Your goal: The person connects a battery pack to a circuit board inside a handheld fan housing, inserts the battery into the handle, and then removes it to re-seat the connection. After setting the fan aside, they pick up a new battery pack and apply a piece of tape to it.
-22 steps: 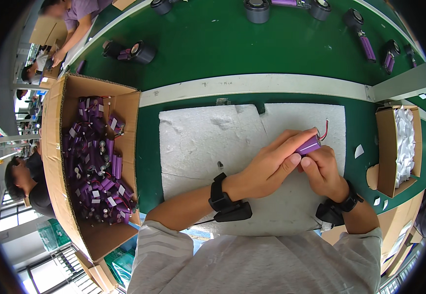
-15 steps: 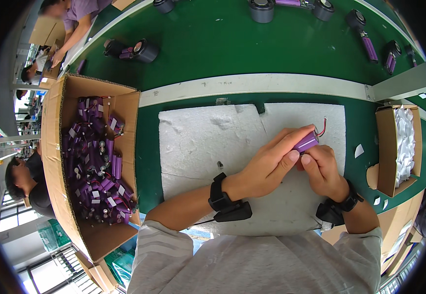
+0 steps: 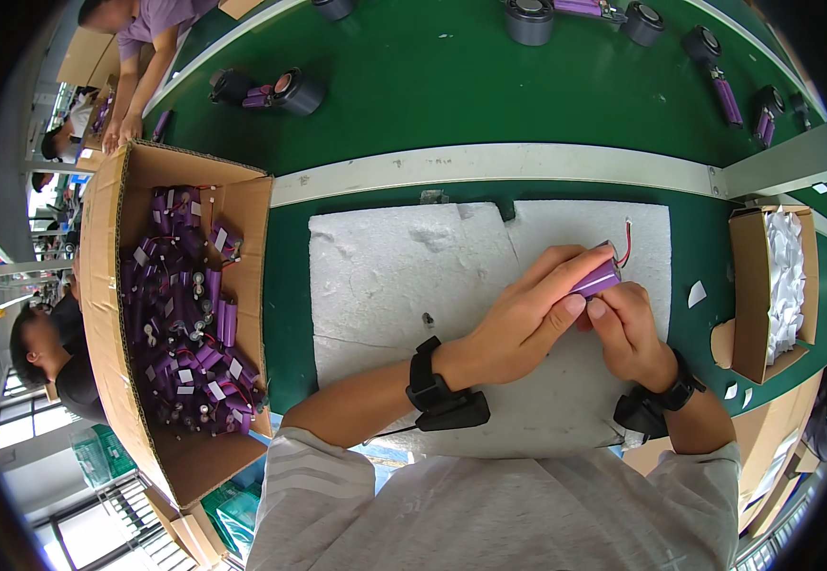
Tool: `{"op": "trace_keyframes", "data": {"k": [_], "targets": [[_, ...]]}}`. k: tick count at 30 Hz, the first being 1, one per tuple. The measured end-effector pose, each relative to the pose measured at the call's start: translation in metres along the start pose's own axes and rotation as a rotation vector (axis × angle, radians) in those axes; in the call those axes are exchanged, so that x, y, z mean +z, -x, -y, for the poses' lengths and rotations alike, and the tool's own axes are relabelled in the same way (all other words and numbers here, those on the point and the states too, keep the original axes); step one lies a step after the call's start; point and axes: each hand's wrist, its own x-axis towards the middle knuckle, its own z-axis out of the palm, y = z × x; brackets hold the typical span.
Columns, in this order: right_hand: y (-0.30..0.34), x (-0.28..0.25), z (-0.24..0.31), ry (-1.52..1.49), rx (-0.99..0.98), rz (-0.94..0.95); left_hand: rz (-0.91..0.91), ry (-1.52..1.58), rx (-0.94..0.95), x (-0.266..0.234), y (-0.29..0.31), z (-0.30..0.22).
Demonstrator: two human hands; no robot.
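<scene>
A purple battery pack (image 3: 598, 279) with red and black wires rising from its far end is held between my two hands above the white foam sheet (image 3: 404, 276). My left hand (image 3: 518, 319) is closed around its left side, with the fingers over the top and the thumb along the near side. The fingers of my right hand (image 3: 634, 333) pinch the pack's near right end. Where those fingertips meet the pack is partly hidden by my thumbs. A dark band with a small box is strapped on each wrist.
To the left stands a cardboard box (image 3: 259, 228) heaped with purple battery packs (image 3: 185, 314). A smaller box (image 3: 751, 314) of white pieces is at right. Beyond a pale rail (image 3: 489, 164), a green belt (image 3: 413, 95) carries dark round parts with purple packs. Other people are at far left.
The parts on the green belt have shifted slightly to the right. A co-worker's hands at far left have come closer to the large box. My hands have barely moved.
</scene>
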Motion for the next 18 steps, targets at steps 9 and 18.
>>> {"op": "trace_keyframes", "data": {"k": [9, 18], "targets": [[0.0015, -0.0002, -0.0002, 0.01, -0.008, -0.006, 0.032, 0.033, -0.037, -0.0009, 0.0004, -0.0044], [0.0018, -0.0006, -0.0006, 0.011, 0.044, 0.011, -0.009, 0.001, 0.007, -0.0006, -0.0012, -0.0029]]}}
